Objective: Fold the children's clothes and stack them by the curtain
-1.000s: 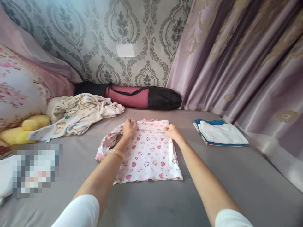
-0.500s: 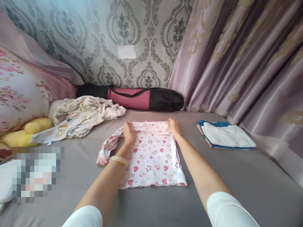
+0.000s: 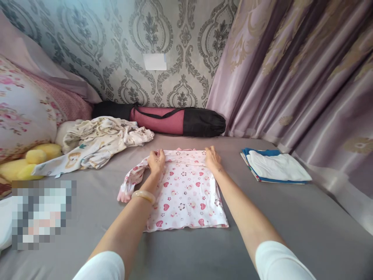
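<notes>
A long-sleeved child's shirt (image 3: 182, 194), white with pink hearts and flowers, lies spread on the grey sheet. Its left sleeve (image 3: 132, 179) sticks out to the side, ending in a pink cuff. A band of its cloth lies folded across the top. My left hand (image 3: 156, 161) is closed on the upper left corner, a pale bangle on its wrist. At the upper right corner, my right hand (image 3: 213, 158) has its fingers bent on the cloth's edge. The fingertips of both hands are partly hidden.
Folded blue and white clothes (image 3: 276, 165) lie at right. Crumpled cream clothes (image 3: 99, 144), a yellow plush toy (image 3: 35, 161) and a floral pillow (image 3: 23, 112) are at left. Behind, a rolled mat in a black and dark pink bag (image 3: 163, 118) rests against the wall, beside curtains (image 3: 262, 77).
The shirt's top edge has settled flatter, and a bit of pink trim shows behind it. My left hand has shifted slightly left; the fingers of my right hand look a little looser.
</notes>
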Motion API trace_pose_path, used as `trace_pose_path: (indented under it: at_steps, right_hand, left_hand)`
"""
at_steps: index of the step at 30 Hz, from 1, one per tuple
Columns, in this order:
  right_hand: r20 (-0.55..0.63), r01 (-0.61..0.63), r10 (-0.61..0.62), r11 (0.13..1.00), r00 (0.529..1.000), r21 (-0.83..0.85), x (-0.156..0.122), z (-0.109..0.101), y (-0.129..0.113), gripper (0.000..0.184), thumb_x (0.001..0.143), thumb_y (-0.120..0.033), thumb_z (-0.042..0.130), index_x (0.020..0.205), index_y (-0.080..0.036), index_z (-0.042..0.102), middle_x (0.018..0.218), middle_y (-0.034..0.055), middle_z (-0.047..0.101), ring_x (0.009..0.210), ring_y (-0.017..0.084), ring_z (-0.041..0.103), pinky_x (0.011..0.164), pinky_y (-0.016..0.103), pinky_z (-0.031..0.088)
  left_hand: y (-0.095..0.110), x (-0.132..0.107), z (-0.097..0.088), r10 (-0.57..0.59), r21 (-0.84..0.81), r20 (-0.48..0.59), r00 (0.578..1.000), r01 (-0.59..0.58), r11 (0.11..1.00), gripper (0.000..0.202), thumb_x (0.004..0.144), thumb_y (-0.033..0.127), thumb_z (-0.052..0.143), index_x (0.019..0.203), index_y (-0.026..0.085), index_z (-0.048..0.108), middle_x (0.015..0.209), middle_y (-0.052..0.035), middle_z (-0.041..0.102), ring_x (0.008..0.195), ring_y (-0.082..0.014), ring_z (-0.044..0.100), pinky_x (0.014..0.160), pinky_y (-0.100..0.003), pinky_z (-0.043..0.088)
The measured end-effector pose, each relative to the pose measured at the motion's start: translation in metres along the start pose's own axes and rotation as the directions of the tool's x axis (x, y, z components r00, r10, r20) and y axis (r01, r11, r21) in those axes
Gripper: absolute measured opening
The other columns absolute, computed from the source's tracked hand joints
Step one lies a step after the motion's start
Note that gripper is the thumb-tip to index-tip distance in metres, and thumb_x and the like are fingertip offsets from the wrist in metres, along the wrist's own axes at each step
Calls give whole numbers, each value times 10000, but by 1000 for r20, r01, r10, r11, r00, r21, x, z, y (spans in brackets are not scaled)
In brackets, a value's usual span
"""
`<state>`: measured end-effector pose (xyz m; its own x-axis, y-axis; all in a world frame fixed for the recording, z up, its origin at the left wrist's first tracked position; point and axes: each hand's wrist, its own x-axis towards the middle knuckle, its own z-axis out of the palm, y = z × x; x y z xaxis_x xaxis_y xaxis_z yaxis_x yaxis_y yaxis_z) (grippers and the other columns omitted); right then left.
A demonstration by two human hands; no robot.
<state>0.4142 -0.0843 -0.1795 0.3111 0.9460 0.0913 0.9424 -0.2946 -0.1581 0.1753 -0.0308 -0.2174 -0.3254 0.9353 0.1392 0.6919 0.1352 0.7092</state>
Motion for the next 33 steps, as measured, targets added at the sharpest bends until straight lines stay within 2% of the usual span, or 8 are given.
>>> trace_pose_path:
  at_steps: [3, 6, 10, 17, 20, 25, 29, 33]
  right_hand:
    - [-69, 108, -111, 993, 991, -41, -16, 3, -12, 479, 937, -111, 253, 1335, -141, 519, 1415, 161, 447, 1235, 258, 466, 999, 364, 343]
    - [13, 235, -235, 972, 972, -8, -29, 17, -20, 523, 984, -333, 258, 1450, -123, 369, 1527, 134, 317, 1383, 266, 287, 1104, 388, 235]
    - [141, 197, -196, 980, 970, 10, -33, 32, -20, 627, 984, -448, 190, 1508, -105, 223, 1587, 119, 162, 1451, 268, 121, 1154, 436, 110]
    - [172, 173, -175, 984, 969, 30, -32, 31, -18, 632, 978, -469, 140, 1523, -150, 177, 1600, 80, 99, 1461, 239, 71, 1155, 502, 56]
    - [176, 157, -162, 987, 971, 38, -33, 31, -18, 624, 976, -467, 131, 1524, -170, 173, 1601, 66, 87, 1461, 236, 65, 1143, 547, 61]
    - [175, 155, -155, 988, 972, 16, -33, 33, -19, 623, 976, -463, 119, 1525, -173, 172, 1603, 65, 79, 1461, 229, 54, 1142, 539, 68]
    - [182, 146, -144, 989, 973, 1, -31, 34, -19, 623, 975, -464, 106, 1528, -182, 157, 1604, 64, 67, 1463, 222, 44, 1142, 536, 68]
    - [200, 141, -133, 990, 971, -25, -30, 34, -21, 621, 976, -455, 112, 1530, -177, 146, 1604, 70, 53, 1464, 225, 36, 1141, 537, 70]
  left_hand:
    - [-1, -1, 2, 23, 2, 8, 1000, -23, 1000, 296, 879, 396, 455, 1005, 161, 584, 964, -115, 694, 945, -247, 634, 825, -316, 457]
    - [-2, -4, 3, 48, 21, 8, 999, -48, 999, 273, 883, 342, 458, 1069, 171, 563, 984, -115, 689, 967, -248, 632, 826, -318, 448]
    - [-2, -7, 3, 62, 61, 2, 998, -62, 996, 287, 937, 334, 364, 1094, 164, 534, 998, -132, 681, 960, -246, 633, 807, -319, 445]
    - [2, -6, -1, 87, 145, 38, 995, -92, 985, 330, 970, 311, 276, 1154, 136, 487, 1053, -160, 673, 980, -267, 631, 788, -329, 443]
    - [7, -6, -4, 110, 217, 108, 988, -132, 967, 340, 966, 306, 287, 1158, 120, 497, 1043, -193, 672, 956, -304, 646, 765, -356, 449]
    - [16, -4, -11, 153, 305, 217, 964, -216, 927, 318, 941, 233, 325, 1118, 84, 544, 1064, -250, 654, 990, -334, 647, 804, -381, 450]
    - [20, 3, -31, 201, 289, 303, 931, -291, 912, 296, 936, 261, 379, 1071, 104, 590, 1064, -209, 671, 1027, -287, 637, 836, -320, 448]
    - [7, 8, -82, 277, 226, 351, 895, -367, 902, 387, 899, 387, 482, 1205, 158, 544, 1153, -117, 659, 1039, -213, 623, 842, -238, 446]
